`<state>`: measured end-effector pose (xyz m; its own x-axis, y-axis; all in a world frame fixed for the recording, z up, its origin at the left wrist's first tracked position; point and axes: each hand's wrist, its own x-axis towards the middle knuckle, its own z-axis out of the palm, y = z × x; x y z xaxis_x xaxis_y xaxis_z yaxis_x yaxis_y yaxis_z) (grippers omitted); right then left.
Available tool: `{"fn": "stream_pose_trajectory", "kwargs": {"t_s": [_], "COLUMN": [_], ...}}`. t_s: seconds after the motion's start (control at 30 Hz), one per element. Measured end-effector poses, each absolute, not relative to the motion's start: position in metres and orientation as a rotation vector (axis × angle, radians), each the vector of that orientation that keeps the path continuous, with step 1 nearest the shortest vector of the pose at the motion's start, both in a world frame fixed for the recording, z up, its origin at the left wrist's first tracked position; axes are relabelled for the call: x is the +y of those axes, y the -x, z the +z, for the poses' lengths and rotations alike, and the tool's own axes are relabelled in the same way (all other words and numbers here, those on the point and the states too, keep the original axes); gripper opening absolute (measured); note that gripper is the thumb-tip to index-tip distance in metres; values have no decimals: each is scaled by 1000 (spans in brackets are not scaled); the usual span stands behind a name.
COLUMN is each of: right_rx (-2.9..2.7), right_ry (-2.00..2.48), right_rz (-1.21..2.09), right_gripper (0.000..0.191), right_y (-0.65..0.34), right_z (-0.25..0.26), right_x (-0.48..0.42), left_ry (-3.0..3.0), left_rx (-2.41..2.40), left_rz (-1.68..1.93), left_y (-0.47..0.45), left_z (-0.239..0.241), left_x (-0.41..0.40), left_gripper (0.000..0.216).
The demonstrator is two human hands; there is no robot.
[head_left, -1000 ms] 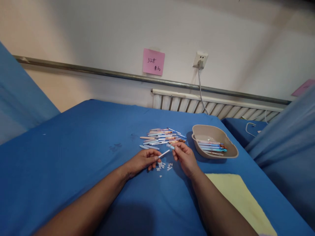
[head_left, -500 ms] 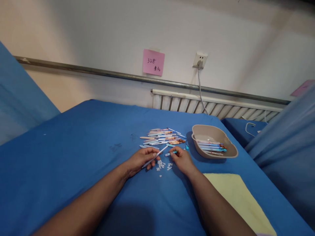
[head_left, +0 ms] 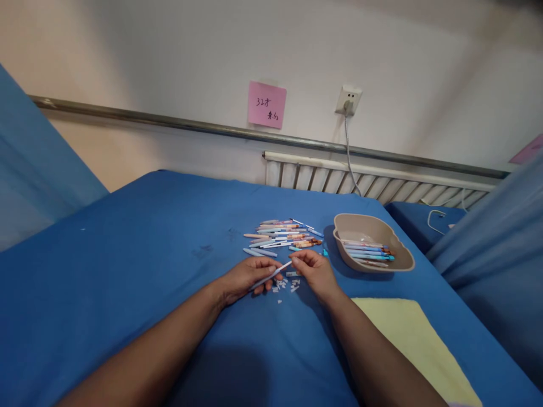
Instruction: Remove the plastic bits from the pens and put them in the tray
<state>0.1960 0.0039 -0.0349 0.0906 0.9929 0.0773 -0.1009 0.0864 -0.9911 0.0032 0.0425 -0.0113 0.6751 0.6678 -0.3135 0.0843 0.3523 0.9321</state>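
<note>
My left hand (head_left: 252,274) is closed round a pale grey-blue pen barrel (head_left: 263,280), tilted up to the right. A thin white stick, like a refill, (head_left: 285,265) projects from its upper end. Thumb and forefinger of my right hand (head_left: 313,271) pinch together at the stick's tip. Beneath those fingers is a short pale blue pen part (head_left: 292,274); whether my other fingers hold it or it lies on the cloth, I cannot tell. Small white bits (head_left: 280,284) are scattered on the cloth below both hands. Just beyond lies a pile of pens and pen parts (head_left: 275,237).
A beige basin (head_left: 369,220) with several assembled pens (head_left: 367,251) stands to the right. Nearer me is a yellow cloth (head_left: 407,333). Blue cloth (head_left: 127,237) covers the bed-like surface. Behind it are a radiator (head_left: 314,172) and a metal rail (head_left: 190,125).
My right hand has closed in on the white stick, its fingertips now at the tip. The pale blue part it pinched is now lower, under the fingers. My left hand keeps its pen barrel.
</note>
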Motion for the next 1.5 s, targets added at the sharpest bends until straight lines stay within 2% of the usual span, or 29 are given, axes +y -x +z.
{"fn": "stream_pose_trajectory", "kwargs": {"t_s": [0.4,0.93,1.3,1.5], "right_rx": [-843,-790,-819,-797], "right_ry": [1085,1055,1080,1044], "right_rz": [1043,1034,1035,1023], "right_gripper": [33,33,33,30], "right_y": [-213,-216,-213,-215], "right_z": [-31,-32,-31,-31], "right_x": [10,11,10,10], "left_ry": [-1042,-1032,-1071,-1236], "left_rx": [820,811,796,897], "left_rz": [464,459,439,496], "left_y": [-1,0,1,-1], "left_z": [-11,-7,-7,-12], "left_x": [46,47,47,50], "left_gripper": [34,31,37,35]}}
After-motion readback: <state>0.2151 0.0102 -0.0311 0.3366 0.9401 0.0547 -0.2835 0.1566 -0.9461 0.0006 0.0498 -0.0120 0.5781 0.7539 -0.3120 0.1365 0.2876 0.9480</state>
